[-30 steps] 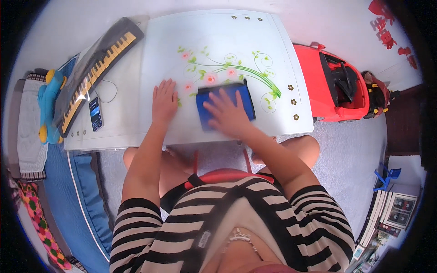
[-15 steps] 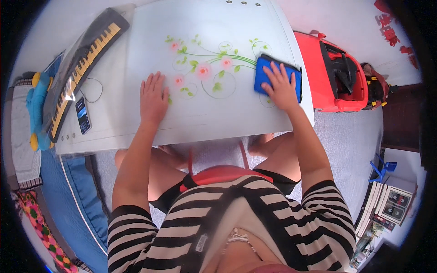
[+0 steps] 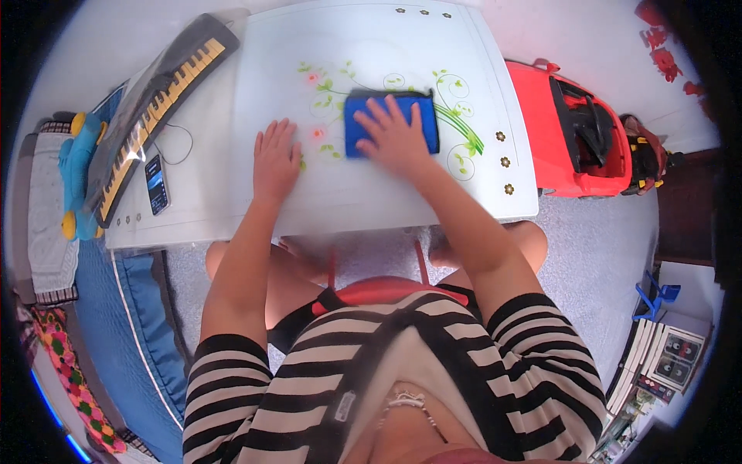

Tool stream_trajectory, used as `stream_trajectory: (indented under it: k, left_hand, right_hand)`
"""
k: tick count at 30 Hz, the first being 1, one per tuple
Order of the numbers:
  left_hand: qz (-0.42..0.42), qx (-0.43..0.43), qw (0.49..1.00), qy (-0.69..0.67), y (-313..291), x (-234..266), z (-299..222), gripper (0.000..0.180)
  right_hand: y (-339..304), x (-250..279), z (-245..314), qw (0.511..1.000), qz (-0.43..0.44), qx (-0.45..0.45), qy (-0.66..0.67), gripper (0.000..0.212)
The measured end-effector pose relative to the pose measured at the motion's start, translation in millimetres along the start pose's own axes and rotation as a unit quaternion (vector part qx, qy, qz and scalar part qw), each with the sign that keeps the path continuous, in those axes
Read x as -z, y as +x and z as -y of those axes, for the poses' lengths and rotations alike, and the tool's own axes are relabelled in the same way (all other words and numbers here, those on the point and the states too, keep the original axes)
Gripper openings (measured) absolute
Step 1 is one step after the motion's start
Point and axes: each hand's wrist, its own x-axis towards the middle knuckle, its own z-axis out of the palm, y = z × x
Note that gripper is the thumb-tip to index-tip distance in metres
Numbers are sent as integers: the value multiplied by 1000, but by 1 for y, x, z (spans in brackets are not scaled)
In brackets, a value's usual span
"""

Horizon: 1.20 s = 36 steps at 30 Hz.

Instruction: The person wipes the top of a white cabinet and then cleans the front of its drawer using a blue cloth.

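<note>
My right hand (image 3: 396, 139) lies flat with spread fingers on a folded blue cloth (image 3: 429, 127) with a dark edge, pressing it to the white tabletop (image 3: 371, 205). It is slightly blurred. The cloth covers part of a printed design of pink flowers and green vines (image 3: 460, 127). To the left, my left hand (image 3: 277, 162) rests palm down on the table, fingers stretched out and holding nothing. Both forearms reach in over the table's near edge.
At the table's left lie a keyboard (image 3: 158, 108) under clear plastic and a phone (image 3: 157, 185). Beyond that edge are a turquoise-and-yellow toy (image 3: 77, 174) and a blue-covered bed (image 3: 116, 332). A red ride-on toy car (image 3: 541, 131) stands right of the table.
My right hand has slid the blue cloth leftward across the table, from the right edge to the middle, uncovering small dark flower marks at the right. My left hand stays flat on the table.
</note>
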Motion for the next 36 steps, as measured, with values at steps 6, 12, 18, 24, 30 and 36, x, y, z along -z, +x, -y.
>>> stream_trajectory:
  k: [6, 12, 18, 24, 30, 36]
  left_hand:
    - [-1, 1, 1000, 0, -2, -6, 7, 44]
    - [-26, -23, 999, 17, -1, -7, 5, 43]
    - [-28, -11, 999, 20, 0, -8, 7, 42]
    - [-23, -15, 999, 18, 2, -10, 10, 42]
    - [11, -6, 1000, 1, 0, -2, 0, 45]
    - [10, -6, 1000, -11, 6, 0, -5, 46]
  right_hand:
    - [-94, 41, 21, 993, 45, 93, 57, 61]
    - [-134, 52, -23, 998, -11, 38, 40, 58]
    - [-127, 50, -22, 998, -10, 50, 30, 59]
    - [-93, 39, -20, 996, -16, 75, 37, 59]
    - [-32, 27, -13, 995, -16, 91, 32, 55]
    - [28, 9, -12, 993, -53, 98, 38, 55]
